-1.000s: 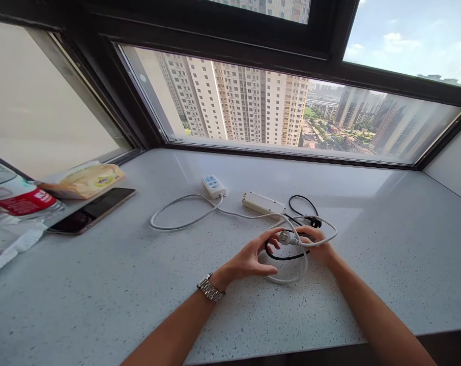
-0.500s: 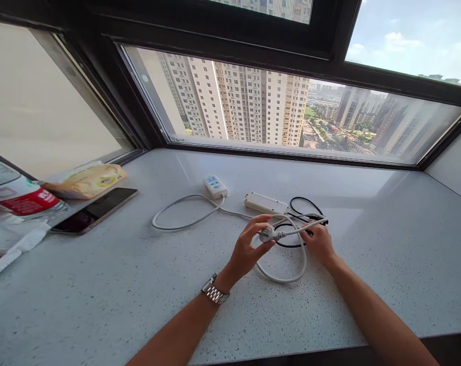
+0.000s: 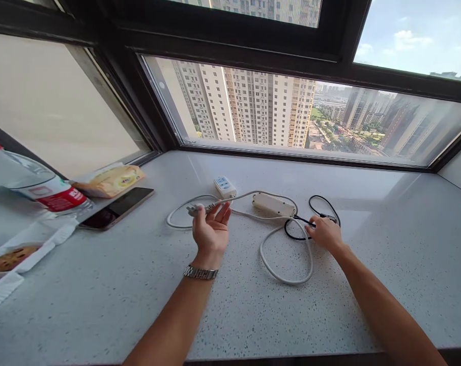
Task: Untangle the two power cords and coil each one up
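My left hand point(image 3: 210, 231), palm up with a metal watch on the wrist, holds the grey plug point(image 3: 194, 209) of a white cable point(image 3: 287, 278) between thumb and fingers, lifted over the sill. That cable loops back to a white power strip point(image 3: 273, 205). My right hand point(image 3: 324, 233) rests on the sill with its fingers pinched on a thin black cable point(image 3: 319, 204) lying in a loop beside the strip. A small white socket block with blue buttons point(image 3: 225, 186) sits just beyond my left hand.
A speckled stone window sill point(image 3: 101, 295) carries everything. At the left lie a dark phone point(image 3: 116, 209), a yellow tissue pack point(image 3: 112, 181), a plastic bottle with a red label point(image 3: 43, 189) and a packet with a biscuit point(image 3: 9, 259). Glass panes close off the back.
My left hand has carried the grey plug left and away from my right hand, drawing the white cable out over the power strip. My right hand stayed on the black cable.
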